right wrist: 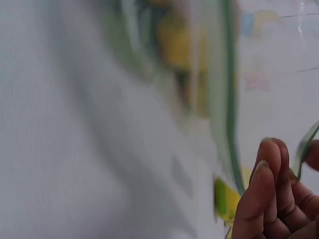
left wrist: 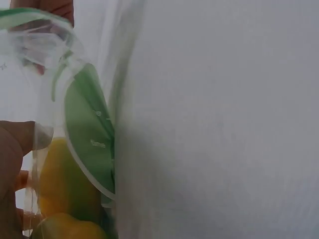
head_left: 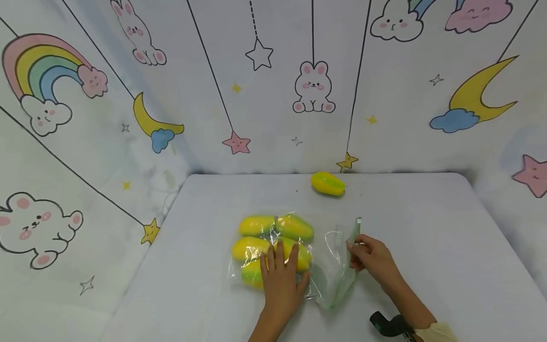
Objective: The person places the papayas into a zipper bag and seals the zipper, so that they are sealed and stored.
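Observation:
A clear plastic bag (head_left: 326, 280) with a green-tinted mouth lies on the table, holding several plump yellow-green fruits (head_left: 295, 226) in rows. Spread over the front fruits, my left hand (head_left: 282, 285) presses on the bag with its fingers extended. My right hand (head_left: 376, 261) pinches the bag's green edge at the mouth, on the right side. In the right wrist view the bag's green strip (right wrist: 230, 99) runs down to the fingers of the right hand (right wrist: 279, 199). The left wrist view shows a green printed patch of the bag (left wrist: 92, 129) beside a fruit (left wrist: 67, 184).
One loose yellow-green fruit (head_left: 328, 184) lies near the back edge of the white table (head_left: 171, 294). A black camera mount (head_left: 389, 325) sits at the right wrist. Behind the table stands a white backdrop (head_left: 273, 104) with cartoon rabbits, stars and moons.

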`<state>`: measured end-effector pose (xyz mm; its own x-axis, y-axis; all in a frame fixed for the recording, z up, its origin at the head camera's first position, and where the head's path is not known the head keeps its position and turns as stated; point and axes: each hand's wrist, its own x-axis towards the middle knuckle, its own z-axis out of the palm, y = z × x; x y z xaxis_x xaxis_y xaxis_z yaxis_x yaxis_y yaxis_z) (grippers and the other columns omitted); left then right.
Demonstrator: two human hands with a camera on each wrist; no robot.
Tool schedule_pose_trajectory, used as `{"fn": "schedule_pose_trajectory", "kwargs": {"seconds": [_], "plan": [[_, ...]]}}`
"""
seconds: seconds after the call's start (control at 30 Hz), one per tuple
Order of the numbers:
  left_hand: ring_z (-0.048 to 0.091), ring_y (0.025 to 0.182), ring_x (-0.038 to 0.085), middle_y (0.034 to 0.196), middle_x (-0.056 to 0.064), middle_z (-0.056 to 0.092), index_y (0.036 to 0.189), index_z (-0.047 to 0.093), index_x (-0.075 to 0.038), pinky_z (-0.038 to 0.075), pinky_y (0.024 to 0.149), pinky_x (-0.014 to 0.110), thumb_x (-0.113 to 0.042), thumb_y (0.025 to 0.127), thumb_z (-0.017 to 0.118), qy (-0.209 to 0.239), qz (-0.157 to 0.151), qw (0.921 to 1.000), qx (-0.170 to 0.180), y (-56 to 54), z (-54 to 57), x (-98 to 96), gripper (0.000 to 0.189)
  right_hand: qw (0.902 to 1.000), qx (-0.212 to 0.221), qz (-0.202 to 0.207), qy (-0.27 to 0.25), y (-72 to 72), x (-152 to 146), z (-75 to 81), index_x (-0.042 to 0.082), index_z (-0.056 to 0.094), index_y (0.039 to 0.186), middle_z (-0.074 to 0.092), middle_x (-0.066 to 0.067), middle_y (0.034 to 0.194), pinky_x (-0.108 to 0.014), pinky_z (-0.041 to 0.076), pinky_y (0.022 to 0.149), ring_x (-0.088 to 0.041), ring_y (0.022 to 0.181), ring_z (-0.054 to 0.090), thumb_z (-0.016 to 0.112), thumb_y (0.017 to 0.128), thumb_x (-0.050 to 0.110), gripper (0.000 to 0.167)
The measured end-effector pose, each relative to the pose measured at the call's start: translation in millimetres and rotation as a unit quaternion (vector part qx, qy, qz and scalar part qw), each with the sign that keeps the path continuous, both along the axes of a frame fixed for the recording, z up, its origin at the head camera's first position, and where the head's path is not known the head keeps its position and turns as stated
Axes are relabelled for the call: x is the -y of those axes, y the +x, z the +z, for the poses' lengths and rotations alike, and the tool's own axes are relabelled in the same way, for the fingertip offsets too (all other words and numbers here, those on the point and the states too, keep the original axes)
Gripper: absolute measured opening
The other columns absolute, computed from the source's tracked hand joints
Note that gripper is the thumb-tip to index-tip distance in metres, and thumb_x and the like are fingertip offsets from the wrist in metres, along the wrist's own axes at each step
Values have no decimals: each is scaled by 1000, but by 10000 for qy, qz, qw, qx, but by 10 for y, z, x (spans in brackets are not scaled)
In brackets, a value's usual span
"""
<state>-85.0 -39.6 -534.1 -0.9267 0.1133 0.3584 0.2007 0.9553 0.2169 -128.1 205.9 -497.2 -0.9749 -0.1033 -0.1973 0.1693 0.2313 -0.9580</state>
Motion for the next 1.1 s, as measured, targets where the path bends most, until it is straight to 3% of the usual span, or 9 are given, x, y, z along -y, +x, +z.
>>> {"fn": "schedule_pose_trajectory", "kwargs": {"seconds": [0.1,0.2,0.4,0.5,0.63,0.8,0.87,0.97,1.1], "plan": [[38,136,45,147,21,43,142,49,-23,25,111,62,-49,80,76,-86,4,9999,-79,-76,-23,17,73,9948,-134,-131,998,-74,-25,-6,-3,62,112,66,-4,70,-27,57,58,-16,62,64,63,96,23,31],[38,136,44,148,19,43,143,47,-24,26,112,61,-49,82,74,-187,49,9998,-45,-165,-35,73,72,9908,-251,-204,1317,-160,-28,10,-3,63,111,66,-5,70,-26,56,57,-17,62,64,64,95,19,27],[38,136,43,147,20,43,144,47,-24,26,113,61,-48,84,73,-265,176,9995,-82,-455,-53,294,70,9963,-564,206,614,-342,132,60,-5,61,111,68,-12,80,-26,57,61,-17,69,65,58,99,18,26],[29,139,48,149,26,37,144,46,-20,21,113,65,-43,84,74,78,263,9996,115,-557,20,390,70,9967,-623,506,140,-411,225,68,-7,57,118,68,-19,94,-25,58,66,-16,76,66,49,103,13,26],[28,138,49,148,27,35,143,46,-12,25,110,64,-40,86,73,1079,286,9936,163,-475,298,338,69,9921,-733,1011,-140,-461,329,114,-7,50,130,66,-25,107,-25,58,72,-15,83,68,44,104,8,31],[56,108,29,130,15,49,141,46,-10,52,88,41,-56,83,71,1760,-597,9826,14,-245,614,-23,79,9874,-1011,1218,-82,-471,428,186,-2,50,131,66,-26,107,-26,59,72,-18,81,69,50,102,10,31],[58,93,20,118,10,53,141,44,-10,54,75,31,-54,83,72,1626,-821,9833,35,-208,645,-145,79,9856,-1139,1248,64,-469,462,205,-1,53,127,67,-24,105,-26,58,71,-20,81,69,55,100,13,30],[57,78,14,103,5,59,137,47,-8,52,64,24,-36,85,76,1461,-764,9863,-22,-208,631,-225,66,9839,-1298,1193,283,-473,496,230,1,59,119,69,-19,100,-29,59,70,-25,80,69,62,97,18,28],[56,67,9,89,2,63,131,52,-7,50,58,19,-10,87,71,1710,-675,9829,-116,-263,583,-200,48,9847,-1630,368,500,-573,453,254,4,67,108,70,-13,92,-31,60,65,-24,74,67,63,97,19,19]]}}
